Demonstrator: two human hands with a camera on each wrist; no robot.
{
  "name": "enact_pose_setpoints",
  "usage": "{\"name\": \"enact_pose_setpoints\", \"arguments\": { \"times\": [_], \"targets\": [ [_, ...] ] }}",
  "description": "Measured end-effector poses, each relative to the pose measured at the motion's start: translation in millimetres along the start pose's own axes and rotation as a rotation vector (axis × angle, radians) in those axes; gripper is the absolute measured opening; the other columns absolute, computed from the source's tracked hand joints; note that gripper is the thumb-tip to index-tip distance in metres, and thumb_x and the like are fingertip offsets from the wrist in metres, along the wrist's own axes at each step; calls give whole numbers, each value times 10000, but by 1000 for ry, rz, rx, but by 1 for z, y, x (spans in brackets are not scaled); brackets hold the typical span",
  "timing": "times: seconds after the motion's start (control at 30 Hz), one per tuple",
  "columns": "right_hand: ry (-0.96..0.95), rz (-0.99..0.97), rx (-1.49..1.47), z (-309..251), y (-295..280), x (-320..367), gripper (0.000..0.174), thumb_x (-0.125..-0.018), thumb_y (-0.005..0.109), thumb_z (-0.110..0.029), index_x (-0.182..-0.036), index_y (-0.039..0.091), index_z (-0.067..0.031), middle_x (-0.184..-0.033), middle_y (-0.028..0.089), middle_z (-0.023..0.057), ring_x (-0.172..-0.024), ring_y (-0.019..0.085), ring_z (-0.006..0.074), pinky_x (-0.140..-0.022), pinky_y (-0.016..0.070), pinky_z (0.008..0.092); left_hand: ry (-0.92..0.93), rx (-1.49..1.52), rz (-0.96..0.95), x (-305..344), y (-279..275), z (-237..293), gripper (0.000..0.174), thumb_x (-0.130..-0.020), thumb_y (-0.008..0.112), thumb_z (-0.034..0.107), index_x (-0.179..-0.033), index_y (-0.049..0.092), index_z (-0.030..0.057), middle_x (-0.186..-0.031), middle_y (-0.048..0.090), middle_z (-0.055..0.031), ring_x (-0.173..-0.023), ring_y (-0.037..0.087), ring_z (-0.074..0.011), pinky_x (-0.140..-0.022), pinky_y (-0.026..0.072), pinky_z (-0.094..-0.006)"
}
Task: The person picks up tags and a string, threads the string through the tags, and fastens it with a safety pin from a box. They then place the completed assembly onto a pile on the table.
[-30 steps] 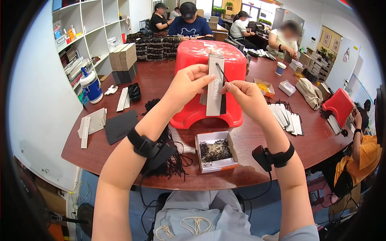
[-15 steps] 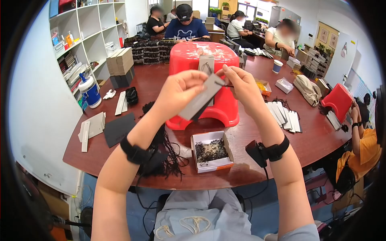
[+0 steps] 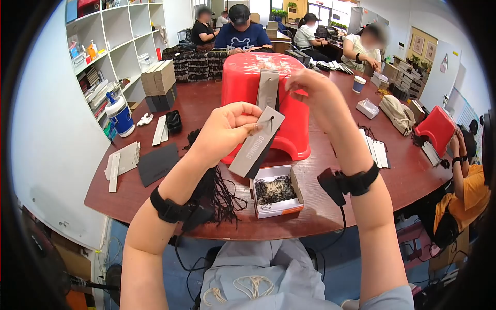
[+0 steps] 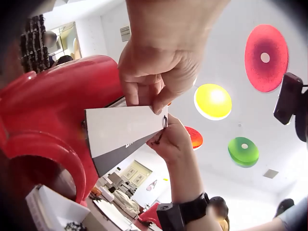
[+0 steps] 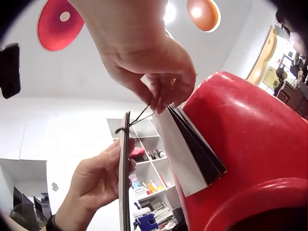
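Observation:
My left hand (image 3: 227, 129) pinches a grey tag (image 3: 257, 144) printed ORIGINALS, with a black card (image 3: 261, 161) behind it. Both slant in front of the red stool (image 3: 294, 124). A black cord (image 5: 139, 116) passes through the tag's top hole. My right hand (image 3: 316, 90), blurred in the head view, is up and to the right of the tag. In the right wrist view my right hand (image 5: 156, 72) pinches the cord's end, and the tag (image 5: 123, 183) appears edge-on. More grey and black tags (image 5: 185, 163) lean against the stool's side.
An open box (image 3: 279, 211) of small dark pieces stands before the stool, with black cords (image 3: 219, 188) to its left. Loose tags (image 3: 113, 173) lie at the left and more (image 3: 380, 152) at the right. A blue jug (image 3: 120, 116) stands at far left; people sit beyond.
The held tag has come away from the stack at the stool, tilted, and moved down toward me with my left hand. My right hand has moved up and to the right.

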State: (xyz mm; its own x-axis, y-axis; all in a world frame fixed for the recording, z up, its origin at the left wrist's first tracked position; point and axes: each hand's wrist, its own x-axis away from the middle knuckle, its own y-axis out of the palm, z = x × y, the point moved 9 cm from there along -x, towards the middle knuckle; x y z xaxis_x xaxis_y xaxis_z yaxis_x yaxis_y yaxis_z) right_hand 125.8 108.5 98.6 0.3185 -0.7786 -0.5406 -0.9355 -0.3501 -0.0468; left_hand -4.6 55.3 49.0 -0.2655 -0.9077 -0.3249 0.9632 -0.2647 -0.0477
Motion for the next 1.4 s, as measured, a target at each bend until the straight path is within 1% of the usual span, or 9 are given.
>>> {"name": "enact_pose_setpoints", "arguments": {
  "times": [0.07, 0.17, 0.3, 0.47, 0.8, 0.87, 1.0, 1.13, 1.4],
  "targets": [
    [132, -237, -763, -1, 8, 6, 134, -779, 468, -139, -785, 545, -29, -758, 537, 56, -724, 486, 124, -706, 397, 271, -15, 3, -4, 7, 1, -4, 184, -767, 530, 1, -949, 510, -19, -821, 610, -61, -736, 549, -55, -648, 439, -184],
    [101, -301, -1130, -19, 16, 29, 197, -806, 418, -96, -957, 504, -2, -918, 554, 112, -690, 533, 144, -663, 448, 265, -90, 0, 4, 22, 5, -4, 187, -764, 543, 28, -943, 514, -17, -801, 612, -54, -672, 551, -48, -557, 442, -173],
    [-40, -402, -512, -35, 38, 63, 372, -789, 417, 20, -1160, 396, 0, -1203, 411, 184, -514, 579, 137, -467, 483, 191, -167, 27, 24, 38, 10, -8, 202, -762, 557, 72, -941, 515, -11, -774, 614, -44, -565, 547, -47, -428, 421, -169],
    [50, -352, 273, -28, 53, 92, 393, -711, 511, 89, -1090, 486, -7, -948, 597, 108, -557, 572, 83, -484, 472, 186, -225, 97, -38, 54, 29, -3, 242, -748, 558, 23, -976, 493, -26, -844, 602, -63, -705, 562, -62, -581, 441, -168],
    [97, 191, -247, 1, -34, 84, 40, -752, 528, -10, -785, 546, 4, -793, 611, 155, -640, 602, 158, -602, 504, 257, -312, -100, -32, 80, 30, -24, 173, -766, 519, 14, -928, 509, -47, -808, 622, -83, -703, 542, -57, -617, 434, -206],
    [-311, -13, -296, -46, -10, 100, 39, -738, 494, 48, -734, 518, 18, -783, 601, 191, -667, 609, 222, -626, 511, 313, -318, -114, -12, 81, 28, -32, 165, -768, 514, 12, -922, 512, -45, -810, 622, -92, -709, 544, -61, -619, 435, -206],
    [-476, -493, -115, -90, 38, 132, 80, -702, 459, 118, -673, 470, 44, -759, 586, 225, -707, 608, 270, -588, 516, 328, -120, -160, -3, 84, 43, -23, 246, -768, 500, 3, -1010, 506, -37, -839, 609, -127, -752, 551, -87, -653, 433, -213],
    [-31, -72, -139, -47, 1, 109, 14, -758, 501, 28, -748, 508, 21, -856, 577, 189, -699, 600, 168, -544, 499, 226, -128, -186, -109, 87, 47, -27, 308, -775, 463, -50, -1079, 495, -19, -873, 565, -60, -821, 510, -73, -756, 400, -214],
    [-9, -96, -210, -36, -4, 112, 26, -762, 525, -13, -755, 512, 9, -852, 578, 175, -693, 595, 156, -545, 496, 214, -179, 0, -154, 96, 55, -22, 463, -783, 477, -20, -1219, 328, 25, -754, 500, -24, -721, 482, -69, -677, 387, -202]
  ]
}}
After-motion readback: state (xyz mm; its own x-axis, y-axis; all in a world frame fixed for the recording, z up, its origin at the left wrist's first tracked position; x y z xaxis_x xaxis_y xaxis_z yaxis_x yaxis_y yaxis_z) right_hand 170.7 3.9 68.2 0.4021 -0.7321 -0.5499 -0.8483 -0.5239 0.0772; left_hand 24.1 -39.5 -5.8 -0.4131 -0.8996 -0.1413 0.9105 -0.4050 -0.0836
